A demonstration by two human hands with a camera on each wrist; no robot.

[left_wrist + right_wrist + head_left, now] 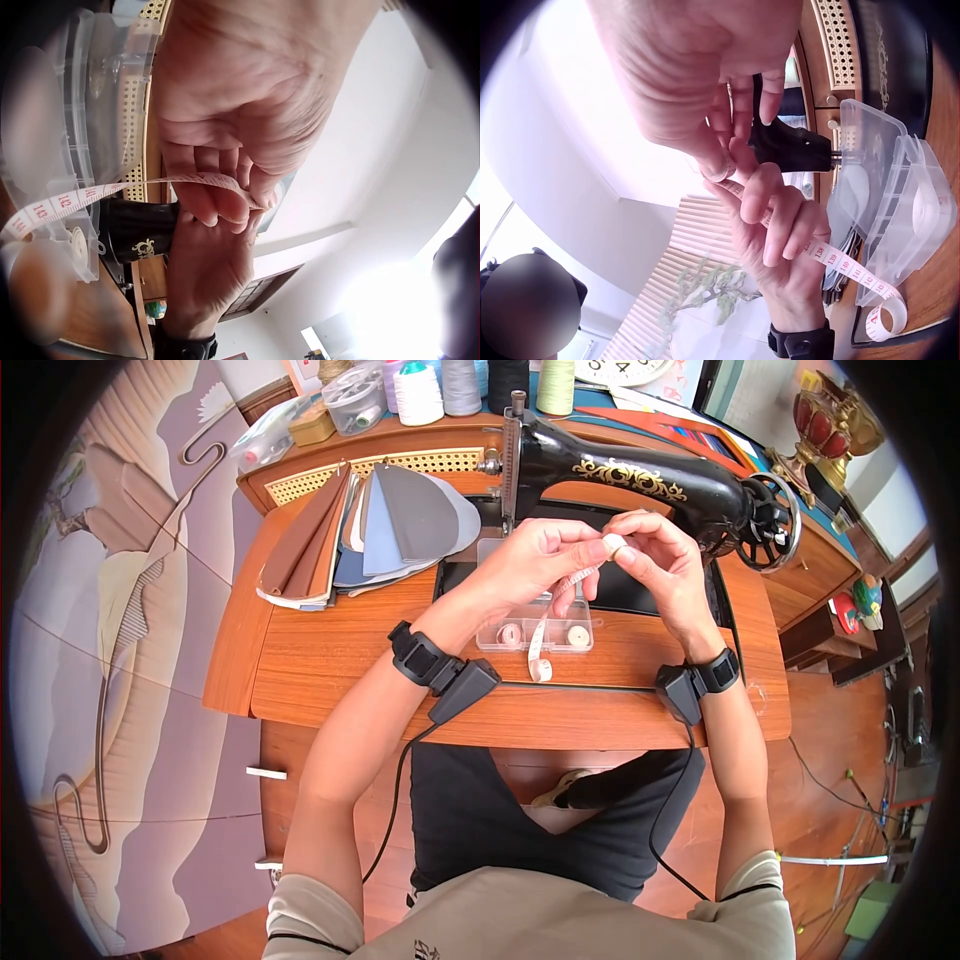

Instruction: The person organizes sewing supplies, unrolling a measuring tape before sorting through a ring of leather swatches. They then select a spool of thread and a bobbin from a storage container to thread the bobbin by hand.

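Both hands meet above the table in front of the sewing machine, working on a white tape measure with red numbers. Thumb and fingers of my right hand pinch a small coiled part of the tape. Close against it, my left hand pinches the strip, which runs on across its fingers. From there the tape hangs down to a loosely curled end by the table's front part. Below the hands lies an open clear plastic box, with a rolled tape and a round cream-coloured roll inside.
A black sewing machine with a handwheel stands behind the hands. Fanned fabric swatches lie on the wooden table at left. Several thread spools line the back. A cable trails from each wrist.
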